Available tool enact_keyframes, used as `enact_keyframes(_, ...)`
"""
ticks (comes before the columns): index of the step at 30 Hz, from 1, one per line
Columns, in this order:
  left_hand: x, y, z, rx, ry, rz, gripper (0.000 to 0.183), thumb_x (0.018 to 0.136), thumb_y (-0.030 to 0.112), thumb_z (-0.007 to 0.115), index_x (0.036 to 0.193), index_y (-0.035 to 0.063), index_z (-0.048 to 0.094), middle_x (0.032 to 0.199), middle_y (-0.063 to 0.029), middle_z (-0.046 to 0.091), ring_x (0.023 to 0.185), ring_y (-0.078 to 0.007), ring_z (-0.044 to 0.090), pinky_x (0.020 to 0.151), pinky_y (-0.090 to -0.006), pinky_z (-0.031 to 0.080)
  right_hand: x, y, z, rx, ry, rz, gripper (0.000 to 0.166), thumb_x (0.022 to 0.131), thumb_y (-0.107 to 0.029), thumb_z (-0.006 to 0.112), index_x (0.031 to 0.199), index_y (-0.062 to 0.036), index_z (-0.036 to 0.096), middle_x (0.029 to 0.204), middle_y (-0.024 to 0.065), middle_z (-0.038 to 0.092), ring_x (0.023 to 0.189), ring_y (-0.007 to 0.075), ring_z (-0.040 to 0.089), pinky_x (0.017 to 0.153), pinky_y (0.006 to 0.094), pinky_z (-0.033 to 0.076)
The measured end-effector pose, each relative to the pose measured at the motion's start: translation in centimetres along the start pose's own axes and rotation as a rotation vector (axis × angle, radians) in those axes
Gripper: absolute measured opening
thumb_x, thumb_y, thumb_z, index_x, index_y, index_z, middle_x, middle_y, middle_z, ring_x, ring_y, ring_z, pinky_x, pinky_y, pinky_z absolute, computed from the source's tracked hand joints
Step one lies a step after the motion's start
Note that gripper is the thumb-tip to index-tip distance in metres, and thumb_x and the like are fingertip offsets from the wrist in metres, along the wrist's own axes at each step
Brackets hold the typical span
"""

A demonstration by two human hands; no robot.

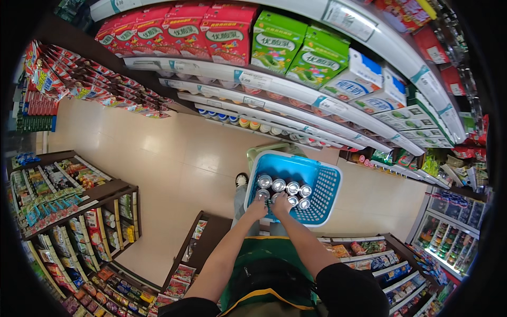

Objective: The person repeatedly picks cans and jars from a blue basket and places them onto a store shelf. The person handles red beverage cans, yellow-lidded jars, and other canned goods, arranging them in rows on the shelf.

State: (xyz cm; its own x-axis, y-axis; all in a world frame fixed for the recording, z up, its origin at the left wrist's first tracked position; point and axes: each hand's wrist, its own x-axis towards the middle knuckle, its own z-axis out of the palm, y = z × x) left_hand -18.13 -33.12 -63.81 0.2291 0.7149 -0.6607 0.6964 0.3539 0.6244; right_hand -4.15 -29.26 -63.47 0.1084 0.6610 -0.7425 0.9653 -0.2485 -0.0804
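A blue plastic basket (328,190) with a pale rim and slotted sides is in front of my body. Several silver-topped cans (292,187) stand upright in rows in its left and middle part. My left hand (258,209) reaches over the near rim, its fingers around the top of a can (262,193) at the near left corner. Just right of it, my right hand (281,205) grips the neighbouring can in the near row, and its fingers partly cover that can. The cans' sides are mostly hidden.
A pale green plastic container (253,151) shows behind the basket. Beyond it rise store shelves (293,87) with red and green drink cartons and bottles. Snack racks (99,214) stand at left, more shelves (364,257) at near right. A shoe (241,179) is on the tiled floor (178,158).
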Motion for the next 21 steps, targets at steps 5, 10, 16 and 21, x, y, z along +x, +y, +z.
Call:
enact_keyframes(5,-0.9,1.2,-3.0,-0.118,0.042,0.059,0.061,0.080,0.013,0.064,0.134,-0.0070,0.043,0.132,-0.0332,0.049,0.118,-0.0471,0.053,0.100,-0.0477,0.046,0.8,0.5,1.6,0.086,0.157,-0.021,0.069,0.069,-0.026,0.081,0.120,0.0010,0.043,0.121,0.0201,0.053,0.096,0.0377,0.065,0.074,0.0479,0.056)
enact_keyframes(10,-3.8,4.3,-5.3,-0.033,0.230,0.374,0.071,0.074,0.012,0.074,0.136,-0.0026,0.042,0.131,-0.0262,0.051,0.124,-0.0433,0.049,0.101,-0.0449,0.045,-5.2,1.6,-3.9,0.254,0.205,-0.171,0.078,0.059,-0.028,0.085,0.120,0.0015,0.046,0.115,0.0215,0.055,0.097,0.0401,0.062,0.077,0.0468,0.054)
enact_keyframes(16,-6.6,6.7,-6.3,-0.271,0.060,0.523,0.077,0.061,0.016,0.086,0.128,0.0064,0.049,0.126,-0.0178,0.057,0.117,-0.0379,0.056,0.099,-0.0443,0.046,-13.9,2.3,-12.3,0.451,0.219,-0.638,0.071,0.070,-0.026,0.086,0.124,-0.0019,0.046,0.114,0.0163,0.054,0.098,0.0289,0.061,0.072,0.0386,0.055)
enact_keyframes(21,-9.6,4.3,-7.6,-0.268,0.298,0.338,0.074,0.057,0.014,0.086,0.123,0.0062,0.054,0.115,-0.0172,0.063,0.106,-0.0361,0.063,0.090,-0.0433,0.052,-6.6,3.6,-6.3,1.149,-0.107,-0.183,0.055,0.084,-0.031,0.075,0.124,-0.0022,0.052,0.108,0.0153,0.058,0.091,0.0212,0.064,0.066,0.0288,0.052)
